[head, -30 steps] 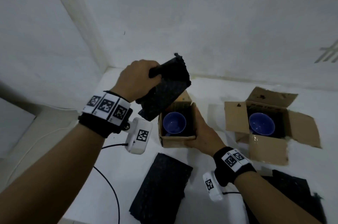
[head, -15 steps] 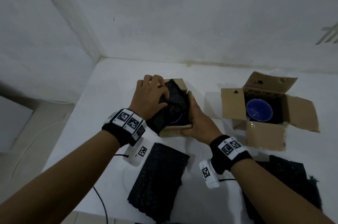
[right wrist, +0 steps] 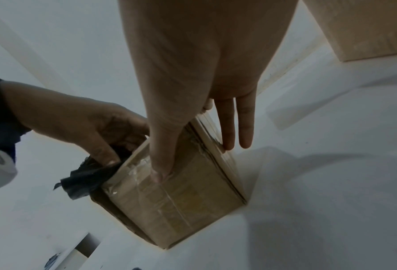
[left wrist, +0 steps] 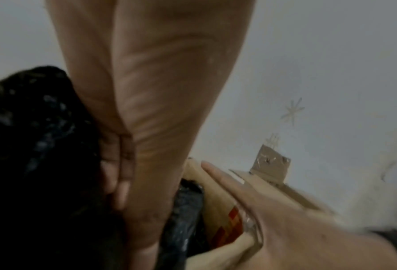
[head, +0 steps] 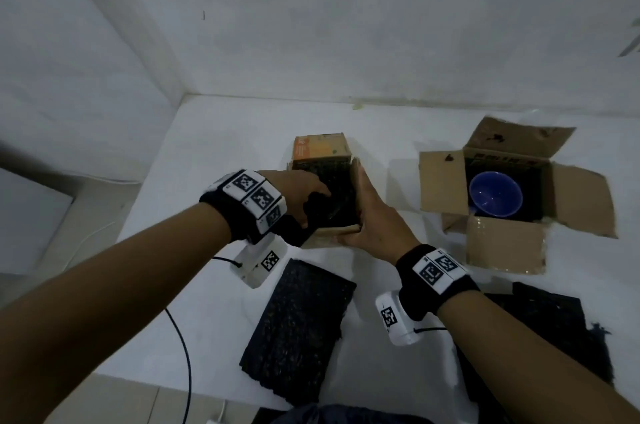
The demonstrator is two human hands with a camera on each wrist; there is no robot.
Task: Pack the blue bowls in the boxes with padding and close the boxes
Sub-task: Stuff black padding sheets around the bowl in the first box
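Observation:
The small left cardboard box (head: 332, 237) stands mid-table with its orange flap (head: 320, 146) up at the back. Black padding (head: 341, 195) fills its mouth and hides the bowl inside. My left hand (head: 311, 203) reaches in from the left, thumb and fingers gripping a fold of that padding (right wrist: 84, 179) and pushing it down. My right hand (head: 367, 212) braces the box's right side with straight fingers (right wrist: 236, 127), its thumb flat on the front face of the box (right wrist: 181, 191). A second blue bowl (head: 495, 195) sits uncovered in the open right box (head: 505, 250).
A loose black padding sheet (head: 298, 330) lies in front of the left box, and another (head: 554, 326) lies under my right forearm. White walls meet in a corner behind the table. A black cable (head: 183, 354) hangs off the near left edge.
My left hand brought the black padding down from above the left box and pushed it inside, covering the blue bowl. My right hand stayed on the box's right side.

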